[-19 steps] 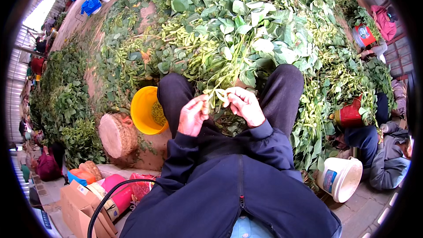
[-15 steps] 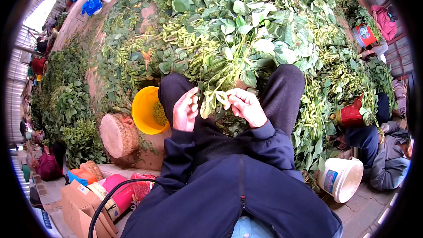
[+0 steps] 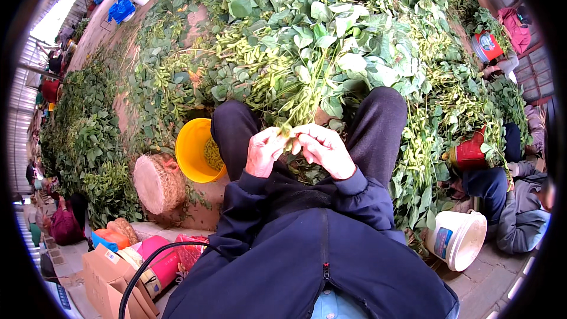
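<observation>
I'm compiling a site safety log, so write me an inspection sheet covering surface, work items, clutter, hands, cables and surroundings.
Surface: brown floor, largely covered by leafy bean plants.
Work items: green pods between the hands; yellow bucket by the left knee, holding green contents.
Clutter: round straw-sided stool, cardboard box, white bucket.
Hands: left hand and right hand close together, fingers pinched at the pods.
Cables: black cable curving past the box, lower left.
Surroundings: corrugated wall left; grey-sleeved co-worker right.
</observation>
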The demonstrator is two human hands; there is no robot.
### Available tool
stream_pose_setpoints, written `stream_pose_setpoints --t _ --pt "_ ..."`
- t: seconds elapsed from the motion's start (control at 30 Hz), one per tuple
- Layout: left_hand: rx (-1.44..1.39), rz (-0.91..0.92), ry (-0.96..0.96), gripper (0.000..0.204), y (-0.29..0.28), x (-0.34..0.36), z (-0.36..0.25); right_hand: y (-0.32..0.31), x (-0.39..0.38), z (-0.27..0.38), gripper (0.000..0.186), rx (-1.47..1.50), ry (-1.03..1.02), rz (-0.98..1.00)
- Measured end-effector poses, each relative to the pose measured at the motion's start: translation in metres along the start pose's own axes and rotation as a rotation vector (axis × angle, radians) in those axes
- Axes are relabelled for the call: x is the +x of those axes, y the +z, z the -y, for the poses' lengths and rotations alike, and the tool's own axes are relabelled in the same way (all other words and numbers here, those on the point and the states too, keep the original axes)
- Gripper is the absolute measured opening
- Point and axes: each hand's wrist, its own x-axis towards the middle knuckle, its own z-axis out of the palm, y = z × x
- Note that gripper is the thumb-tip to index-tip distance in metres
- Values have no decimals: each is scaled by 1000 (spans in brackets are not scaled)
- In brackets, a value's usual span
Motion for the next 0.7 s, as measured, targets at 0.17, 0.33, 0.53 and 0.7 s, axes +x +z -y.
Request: stream_pose_setpoints --t 0.17,0.33,0.53,0.7 --pt "-313 -74 -1 12 4 3 0 0 6 -13 22 -211 -40 -33" --pt "-212 -84 39 13 6 4 -2 2 8 -25 20 -193 -40 11" --pt "-181 -160 62 13 13 4 0 -1 9 -28 22 -156 -3 42" --pt "-166 -185 52 9 13 3 4 -4 10 -31 26 -81 72 7"
